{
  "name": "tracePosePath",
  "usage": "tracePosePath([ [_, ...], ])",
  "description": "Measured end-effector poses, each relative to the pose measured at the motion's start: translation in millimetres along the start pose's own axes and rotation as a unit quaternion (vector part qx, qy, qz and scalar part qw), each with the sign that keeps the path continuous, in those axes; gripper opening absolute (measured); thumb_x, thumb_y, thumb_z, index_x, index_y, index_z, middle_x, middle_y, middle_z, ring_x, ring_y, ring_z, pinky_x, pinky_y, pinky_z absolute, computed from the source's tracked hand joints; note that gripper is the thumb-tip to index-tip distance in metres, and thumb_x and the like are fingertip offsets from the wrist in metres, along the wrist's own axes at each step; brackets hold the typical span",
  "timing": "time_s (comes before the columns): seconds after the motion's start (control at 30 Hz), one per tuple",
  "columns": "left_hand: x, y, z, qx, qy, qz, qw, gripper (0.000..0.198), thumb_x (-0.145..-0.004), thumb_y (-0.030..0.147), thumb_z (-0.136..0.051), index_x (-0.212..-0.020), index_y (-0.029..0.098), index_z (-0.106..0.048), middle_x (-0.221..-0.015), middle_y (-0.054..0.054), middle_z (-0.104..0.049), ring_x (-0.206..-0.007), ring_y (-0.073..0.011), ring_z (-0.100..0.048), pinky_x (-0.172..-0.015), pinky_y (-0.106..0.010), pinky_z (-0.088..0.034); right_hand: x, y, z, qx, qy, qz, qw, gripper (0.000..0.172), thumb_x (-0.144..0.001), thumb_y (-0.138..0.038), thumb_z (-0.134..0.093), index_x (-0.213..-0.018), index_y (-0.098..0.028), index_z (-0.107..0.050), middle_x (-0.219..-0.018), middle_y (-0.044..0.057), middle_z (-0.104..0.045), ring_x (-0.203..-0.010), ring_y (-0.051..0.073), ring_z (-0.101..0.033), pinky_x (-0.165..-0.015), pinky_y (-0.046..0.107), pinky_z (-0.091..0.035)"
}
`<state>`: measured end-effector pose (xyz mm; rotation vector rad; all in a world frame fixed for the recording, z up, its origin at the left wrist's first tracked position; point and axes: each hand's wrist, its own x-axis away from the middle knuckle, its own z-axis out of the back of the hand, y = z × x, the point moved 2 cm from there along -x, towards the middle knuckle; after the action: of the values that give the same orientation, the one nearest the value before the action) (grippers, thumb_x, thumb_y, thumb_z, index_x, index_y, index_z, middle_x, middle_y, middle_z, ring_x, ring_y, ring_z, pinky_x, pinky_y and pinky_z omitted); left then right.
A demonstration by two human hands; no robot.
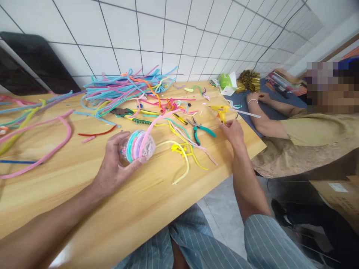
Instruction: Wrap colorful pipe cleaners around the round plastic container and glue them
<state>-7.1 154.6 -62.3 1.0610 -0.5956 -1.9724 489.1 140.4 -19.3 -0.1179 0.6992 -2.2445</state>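
Note:
My left hand is closed round a small clear plastic container, tilted on its side above the table. Turquoise, pink and lilac pipe cleaners are wound about it, and a loose pink end sticks up and away to the right. At the table's right side my right hand grips the handle of a yellow hot glue gun, whose nozzle points left. A translucent glue stick juts from its back. Teal-handled pliers lie between my hands.
A heap of pipe cleaners lies along the tiled wall, with green-yellow pliers before it. Yellow pipe cleaners lie near the front edge. Long pink strands spread leftward. Another person's arm rests on the table at right.

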Motion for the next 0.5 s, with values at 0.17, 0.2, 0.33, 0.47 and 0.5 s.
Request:
tracePosePath([
  [0.17,-1.5,3.4,-0.5,0.024,-0.006,-0.015,1.000,0.080,-0.096,0.050,-0.084,-0.161,0.036,-0.038,-0.163,-0.015,-0.051,-0.158,-0.0409,-0.054,-0.127,-0.067,-0.055,-26.5,10.0,-4.9,-0.016,0.005,-0.008,1.000,0.049,-0.081,-0.038,-0.084,-0.121,-0.017,-0.068,-0.130,0.024,-0.076,-0.120,0.034,-0.073,-0.107,0.049,-0.055],
  [0.2,-2.0,4.5,-0.5,0.022,-0.006,-0.020,1.000,0.079,-0.097,0.052,-0.083,-0.161,0.035,-0.039,-0.163,-0.014,-0.051,-0.158,-0.0398,-0.055,-0.126,-0.065,-0.056,-30.8,8.8,-7.2,-0.022,0.000,-0.003,1.000,0.043,-0.080,-0.037,-0.084,-0.116,-0.018,-0.069,-0.126,0.022,-0.077,-0.118,0.034,-0.073,-0.105,0.049,-0.055],
  [0.33,-4.1,7.6,-1.8,0.023,-0.008,-0.045,0.999,0.075,-0.099,0.055,-0.081,-0.159,0.034,-0.042,-0.160,-0.014,-0.054,-0.156,-0.0355,-0.055,-0.127,-0.060,-0.056,-46.5,-1.0,-15.5,-0.044,-0.010,0.022,0.999,0.031,-0.077,-0.037,-0.089,-0.080,-0.029,-0.059,-0.101,0.015,-0.077,-0.112,0.032,-0.071,-0.099,0.049,-0.052],
  [0.47,-4.7,7.3,-4.4,0.032,0.002,-0.062,0.998,0.076,-0.099,0.053,-0.082,-0.160,0.032,-0.041,-0.160,-0.015,-0.053,-0.155,-0.0339,-0.055,-0.127,-0.058,-0.055,-50.8,-8.6,-12.2,-0.056,-0.014,0.050,0.997,0.052,-0.069,-0.035,-0.095,-0.062,-0.034,-0.043,-0.084,0.014,-0.073,-0.107,0.034,-0.070,-0.094,0.050,-0.049],
  [0.5,-4.7,7.1,-5.1,0.035,0.005,-0.064,0.997,0.076,-0.099,0.053,-0.082,-0.160,0.031,-0.041,-0.159,-0.015,-0.053,-0.155,-0.0340,-0.055,-0.126,-0.058,-0.056,-46.9,-10.0,-8.0,-0.057,-0.007,0.057,0.997,0.057,-0.067,-0.035,-0.097,-0.061,-0.035,-0.040,-0.085,0.015,-0.073,-0.110,0.035,-0.070,-0.095,0.051,-0.049],
])
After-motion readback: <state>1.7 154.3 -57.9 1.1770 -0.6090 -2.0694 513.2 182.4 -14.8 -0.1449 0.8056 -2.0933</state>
